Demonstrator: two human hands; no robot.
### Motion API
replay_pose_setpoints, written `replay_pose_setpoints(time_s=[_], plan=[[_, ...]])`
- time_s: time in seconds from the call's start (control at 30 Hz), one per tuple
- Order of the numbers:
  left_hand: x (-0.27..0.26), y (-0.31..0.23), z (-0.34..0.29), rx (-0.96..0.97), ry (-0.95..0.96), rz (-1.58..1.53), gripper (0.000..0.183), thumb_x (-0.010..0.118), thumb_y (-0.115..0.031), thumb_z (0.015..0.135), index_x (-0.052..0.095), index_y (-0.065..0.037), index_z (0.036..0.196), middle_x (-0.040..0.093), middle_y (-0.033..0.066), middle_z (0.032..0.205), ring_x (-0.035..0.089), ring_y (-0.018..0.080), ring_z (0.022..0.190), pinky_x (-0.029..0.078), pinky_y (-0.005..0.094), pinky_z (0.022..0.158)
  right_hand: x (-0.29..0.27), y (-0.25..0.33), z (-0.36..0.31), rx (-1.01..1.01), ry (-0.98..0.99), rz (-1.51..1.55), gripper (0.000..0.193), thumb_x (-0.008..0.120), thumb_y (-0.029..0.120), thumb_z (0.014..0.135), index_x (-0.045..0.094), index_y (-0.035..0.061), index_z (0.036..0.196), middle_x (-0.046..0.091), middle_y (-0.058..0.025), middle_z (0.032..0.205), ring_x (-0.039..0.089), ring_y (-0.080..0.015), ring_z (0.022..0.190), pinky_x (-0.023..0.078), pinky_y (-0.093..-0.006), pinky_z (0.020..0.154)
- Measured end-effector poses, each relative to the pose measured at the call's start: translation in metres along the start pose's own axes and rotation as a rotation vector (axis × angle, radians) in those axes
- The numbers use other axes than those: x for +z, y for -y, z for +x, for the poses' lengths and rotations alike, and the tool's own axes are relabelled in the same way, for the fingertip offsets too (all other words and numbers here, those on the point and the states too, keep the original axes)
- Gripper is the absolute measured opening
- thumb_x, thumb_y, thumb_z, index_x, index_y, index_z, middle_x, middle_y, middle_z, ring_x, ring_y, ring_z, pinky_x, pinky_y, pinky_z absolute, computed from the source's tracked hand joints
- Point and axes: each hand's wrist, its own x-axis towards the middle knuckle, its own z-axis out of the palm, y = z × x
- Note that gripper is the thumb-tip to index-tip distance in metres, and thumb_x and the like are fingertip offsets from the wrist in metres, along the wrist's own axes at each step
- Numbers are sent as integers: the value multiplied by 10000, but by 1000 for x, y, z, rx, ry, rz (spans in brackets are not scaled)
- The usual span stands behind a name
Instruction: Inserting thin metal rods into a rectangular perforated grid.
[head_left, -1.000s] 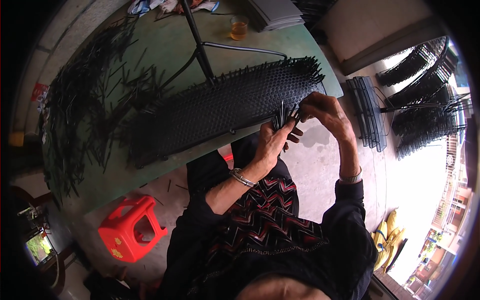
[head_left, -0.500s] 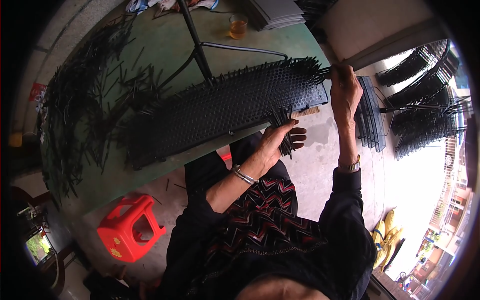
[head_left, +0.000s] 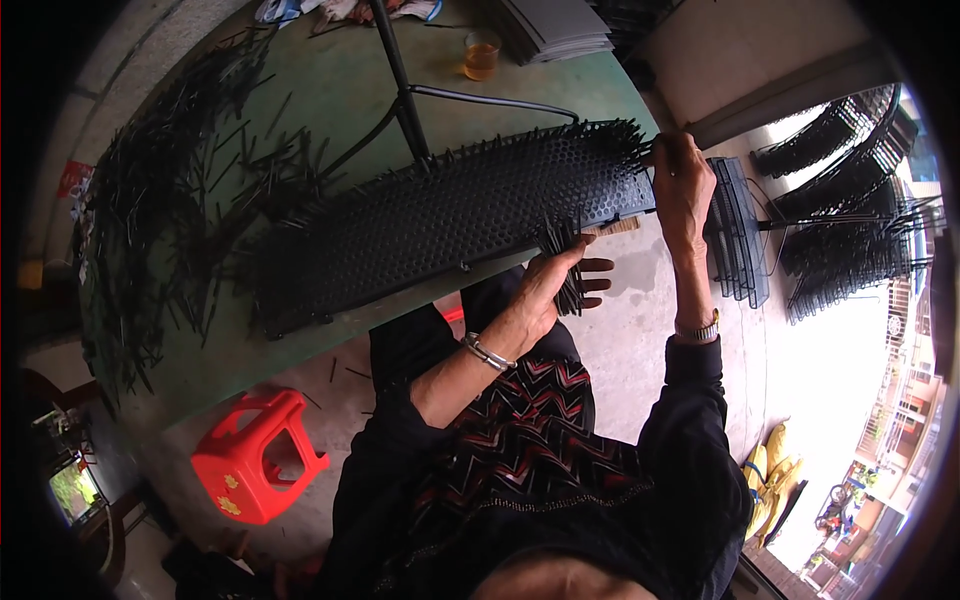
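A long black perforated panel [head_left: 420, 220] lies at a slant along the table's near edge, its face full of small round holes. Thin black sticks [head_left: 612, 137] stand up along its far edge, thickest at the right end. My left hand [head_left: 540, 285] is in front of the panel's near edge, holding a bundle of black sticks [head_left: 570, 280] under the thumb, with the other fingers stretched out. At the panel's right end my right hand [head_left: 686, 195] is closed in a pinch beside the standing sticks. What its fingertips hold is hidden.
Loose black sticks [head_left: 150, 215] heap on the left of the green table [head_left: 330, 65]. A black metal stand [head_left: 402, 100] rises behind the panel. A cup of amber liquid [head_left: 480, 60] and grey stacked sheets [head_left: 555, 28] are at the back. A red stool [head_left: 262, 455] stands on the floor; black racks [head_left: 740, 235] are at right.
My right hand has shifted slightly left and down, staying by the panel's right end. My left hand holds the bundle in nearly the same place.
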Motion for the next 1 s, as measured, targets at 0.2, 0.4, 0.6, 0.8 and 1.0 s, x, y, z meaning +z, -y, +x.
replay_pose_setpoints(time_s=[0.2, 0.4, 0.6, 0.8, 1.0], plan=[[-3, 8, 5, 50, -44, -70, 228, 570, -268, 939, 587, -71, 1052, 696, 140, 951, 688, 230, 788, 571, 346, 625, 2, 6, 4, -38, 4, -74, 116, 599, 108, 892, 628, 19, 961, 659, -148, 766, 670, -265, 714, 510, -335, 680], [-2, 11, 4, 73, -65, -52, 256, 534, -240, 957, 569, -48, 1124, 672, 166, 993, 665, 261, 904, 581, 427, 733, 0, 5, 16, 21, 103, -48, 141, 586, 123, 892, 631, 12, 965, 684, -131, 778, 674, -234, 715, 512, -328, 696], [3, 3, -5, 31, -97, 30, 295, 511, -260, 965, 562, -81, 1194, 671, 146, 983, 661, 246, 908, 572, 408, 723, -5, 11, 16, 105, 140, 69, 169, 561, 142, 904, 638, 8, 973, 695, -130, 760, 683, -219, 715, 513, -314, 700], [4, 5, -3, 12, -59, 26, 254, 492, -259, 978, 568, -94, 1156, 679, 128, 917, 647, 190, 811, 552, 352, 650, -2, 4, 20, 70, 147, 5, 172, 559, 142, 905, 631, 0, 972, 695, -132, 751, 690, -200, 732, 515, -309, 703], [-9, 12, 6, 81, -73, 45, 221, 536, -251, 967, 564, -92, 1116, 683, 104, 813, 595, 144, 622, 494, 300, 546, -10, 15, 22, 129, 216, 93, 164, 556, 125, 899, 632, -9, 956, 697, -130, 756, 688, -190, 734, 511, -295, 704]])
